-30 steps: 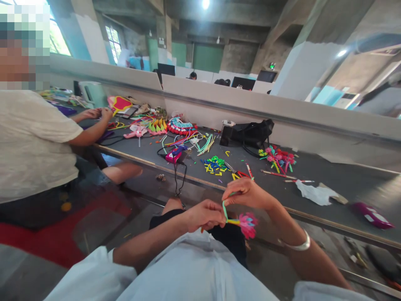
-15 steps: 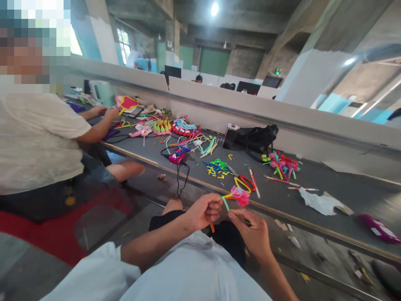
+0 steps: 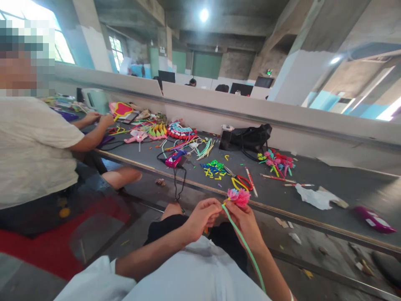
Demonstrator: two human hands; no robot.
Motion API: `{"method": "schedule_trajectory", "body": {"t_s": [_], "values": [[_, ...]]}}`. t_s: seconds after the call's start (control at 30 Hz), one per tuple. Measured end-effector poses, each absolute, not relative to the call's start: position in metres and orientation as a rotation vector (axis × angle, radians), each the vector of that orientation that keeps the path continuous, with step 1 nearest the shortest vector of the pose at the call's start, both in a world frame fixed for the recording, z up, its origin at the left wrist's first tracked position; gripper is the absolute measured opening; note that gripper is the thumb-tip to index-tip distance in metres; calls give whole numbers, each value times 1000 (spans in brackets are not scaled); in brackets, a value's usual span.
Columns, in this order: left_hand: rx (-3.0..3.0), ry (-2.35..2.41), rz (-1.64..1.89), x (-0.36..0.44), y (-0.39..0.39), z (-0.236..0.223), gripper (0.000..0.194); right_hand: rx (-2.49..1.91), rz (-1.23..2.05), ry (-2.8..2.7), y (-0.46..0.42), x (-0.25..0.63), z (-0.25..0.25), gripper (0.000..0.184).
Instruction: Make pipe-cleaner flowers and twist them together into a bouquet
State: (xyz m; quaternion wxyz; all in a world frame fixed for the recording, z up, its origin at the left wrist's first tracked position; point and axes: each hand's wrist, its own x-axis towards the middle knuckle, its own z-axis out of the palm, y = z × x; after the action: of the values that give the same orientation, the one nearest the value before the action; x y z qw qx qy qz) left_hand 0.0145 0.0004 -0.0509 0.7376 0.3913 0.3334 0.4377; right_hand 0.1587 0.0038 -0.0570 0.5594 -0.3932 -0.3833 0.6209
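A flower with pink and pale blue fuzzy petals (image 3: pixel 239 197) is held over my lap, just off the desk's front edge. My left hand (image 3: pixel 205 215) is closed around its stem, and an orange stem end (image 3: pixel 206 230) shows below the fingers. My right hand (image 3: pixel 246 219) pinches the flower just under the petals, its fingertips partly hidden. From between the two hands a long light-green pipe cleaner (image 3: pixel 242 238) runs down across my right wrist and forearm.
On the desk (image 3: pixel 316 171) lie scissors (image 3: pixel 239 179), cut green, blue and yellow bits (image 3: pixel 214 169), finished flowers (image 3: pixel 277 161), a black bag (image 3: pixel 255 138), white tissue (image 3: pixel 313 196) and a magenta case (image 3: pixel 374 219). At left a co-worker (image 3: pixel 37 142) holds a red-and-yellow piece (image 3: pixel 121 109).
My right hand has moved up to the stem below the petals and let the green strip's length drop over my forearm. The left hand keeps hold of the stem. The view shifts slightly.
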Motion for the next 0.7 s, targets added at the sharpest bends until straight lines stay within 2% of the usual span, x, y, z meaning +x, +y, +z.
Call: {"method": "schedule_trajectory", "body": {"t_s": [0.23,0.43,0.7], "values": [[1184,811,984,6,5,-41,39,-936,1449,-998,1,160,-52,23],[1279,879,1117,4,4,-36,34,-1021,1297,-1089,2,162,-53,33],[1383,891,1070,1,3,-39,27,-1068,1164,-1208,-4,161,-42,26]]}}
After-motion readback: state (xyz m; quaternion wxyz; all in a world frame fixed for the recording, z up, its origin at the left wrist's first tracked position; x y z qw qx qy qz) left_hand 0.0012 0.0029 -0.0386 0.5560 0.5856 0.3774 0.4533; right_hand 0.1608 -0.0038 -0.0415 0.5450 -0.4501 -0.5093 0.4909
